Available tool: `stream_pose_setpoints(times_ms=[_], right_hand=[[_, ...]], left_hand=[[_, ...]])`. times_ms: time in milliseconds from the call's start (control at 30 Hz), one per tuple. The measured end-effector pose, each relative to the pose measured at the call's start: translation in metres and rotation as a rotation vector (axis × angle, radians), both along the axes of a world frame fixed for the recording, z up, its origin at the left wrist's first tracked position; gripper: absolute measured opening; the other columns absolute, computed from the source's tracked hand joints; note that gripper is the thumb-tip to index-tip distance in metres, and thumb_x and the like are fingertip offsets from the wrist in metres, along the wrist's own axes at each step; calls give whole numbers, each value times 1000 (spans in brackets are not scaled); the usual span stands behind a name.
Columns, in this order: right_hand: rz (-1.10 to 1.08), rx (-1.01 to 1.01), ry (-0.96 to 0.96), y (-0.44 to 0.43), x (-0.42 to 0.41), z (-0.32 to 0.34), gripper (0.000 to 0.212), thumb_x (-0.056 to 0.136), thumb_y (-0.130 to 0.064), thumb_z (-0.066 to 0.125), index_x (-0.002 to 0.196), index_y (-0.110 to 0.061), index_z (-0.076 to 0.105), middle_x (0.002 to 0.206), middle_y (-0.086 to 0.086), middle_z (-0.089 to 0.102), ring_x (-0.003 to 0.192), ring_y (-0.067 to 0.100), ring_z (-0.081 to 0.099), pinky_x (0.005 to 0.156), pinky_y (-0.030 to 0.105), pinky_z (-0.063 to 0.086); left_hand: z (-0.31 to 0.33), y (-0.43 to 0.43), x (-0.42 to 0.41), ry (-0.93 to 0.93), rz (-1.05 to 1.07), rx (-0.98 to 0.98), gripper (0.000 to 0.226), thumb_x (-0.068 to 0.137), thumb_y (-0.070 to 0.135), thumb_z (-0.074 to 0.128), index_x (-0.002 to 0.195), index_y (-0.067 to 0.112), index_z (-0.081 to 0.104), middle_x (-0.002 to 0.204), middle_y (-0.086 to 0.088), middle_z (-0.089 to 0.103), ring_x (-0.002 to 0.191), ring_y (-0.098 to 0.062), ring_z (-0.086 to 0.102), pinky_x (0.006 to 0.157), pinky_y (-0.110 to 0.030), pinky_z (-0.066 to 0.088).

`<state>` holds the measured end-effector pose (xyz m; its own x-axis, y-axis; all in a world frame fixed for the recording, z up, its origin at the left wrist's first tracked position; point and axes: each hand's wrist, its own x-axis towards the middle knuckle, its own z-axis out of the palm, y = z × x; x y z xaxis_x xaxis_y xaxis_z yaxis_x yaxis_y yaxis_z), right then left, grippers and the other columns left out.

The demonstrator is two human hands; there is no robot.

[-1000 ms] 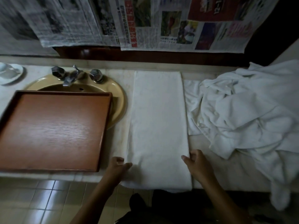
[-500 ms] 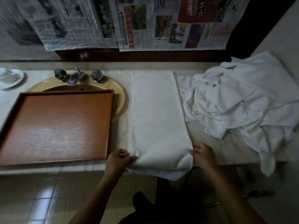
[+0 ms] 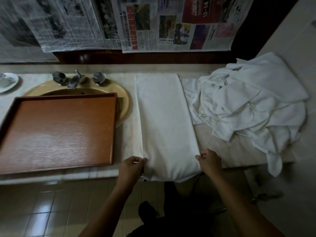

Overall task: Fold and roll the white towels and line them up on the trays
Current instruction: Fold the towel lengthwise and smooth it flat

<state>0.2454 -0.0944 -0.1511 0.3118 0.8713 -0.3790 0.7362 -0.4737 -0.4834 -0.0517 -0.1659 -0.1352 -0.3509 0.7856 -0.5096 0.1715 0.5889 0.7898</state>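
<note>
A white towel [image 3: 164, 117], folded into a long strip, lies on the counter running from the back wall to the front edge, its near end hanging slightly over. My left hand [image 3: 131, 166] pinches the strip's near left edge. My right hand [image 3: 209, 162] grips its near right edge. A brown wooden tray [image 3: 58, 130] sits to the left, partly over the sink, with nothing on it. A heap of unfolded white towels [image 3: 253, 103] lies to the right of the strip.
A yellow sink [image 3: 123, 93] with a chrome tap [image 3: 75, 79] and two knobs is behind the tray. A white cup and saucer [image 3: 6, 81] stand at far left. Newspapers [image 3: 153, 23] hang on the wall. Tiled floor [image 3: 51, 211] lies below the counter edge.
Both hands have closed onto the near edges of the strip, and its near end has bunched and been drawn up toward the counter edge. The view has shifted a little to the right.
</note>
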Motion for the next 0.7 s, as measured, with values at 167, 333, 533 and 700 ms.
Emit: stream_pose_setpoints(times_ms=[167, 333, 533, 700], right_hand=[[0, -8, -12, 1, 1, 0, 24, 92, -22, 73, 113, -12, 74, 112, 10, 75, 108, 33, 66, 83, 29, 44], [-73, 31, 27, -1, 0, 0, 25, 94, -24, 70, 116, -12, 69, 115, 9, 73, 110, 32, 65, 89, 34, 47], [1, -18, -13, -7, -7, -5, 35, 88, -35, 78, 109, -13, 61, 103, 3, 68, 97, 28, 65, 80, 34, 49], [180, 241, -249, -13, -33, -1, 47, 90, -12, 68, 135, -14, 53, 131, 12, 59, 119, 32, 56, 97, 44, 49]], left_hand=[[-9, -2, 0, 266, -107, -105, 16, 88, 32, 80, 83, 18, 73, 73, 1, 71, 58, -7, 65, 49, -20, 45], [-6, -4, 8, 450, -188, -62, 17, 90, 37, 75, 96, 21, 77, 80, 8, 70, 62, 5, 53, 52, -13, 33], [-13, -10, -3, 464, -211, -60, 12, 88, 33, 78, 85, 23, 72, 78, 6, 74, 67, -7, 66, 64, -29, 55], [-15, -4, 0, 535, -279, 93, 27, 82, 29, 82, 91, 22, 58, 88, 5, 63, 74, -15, 61, 58, -27, 41]])
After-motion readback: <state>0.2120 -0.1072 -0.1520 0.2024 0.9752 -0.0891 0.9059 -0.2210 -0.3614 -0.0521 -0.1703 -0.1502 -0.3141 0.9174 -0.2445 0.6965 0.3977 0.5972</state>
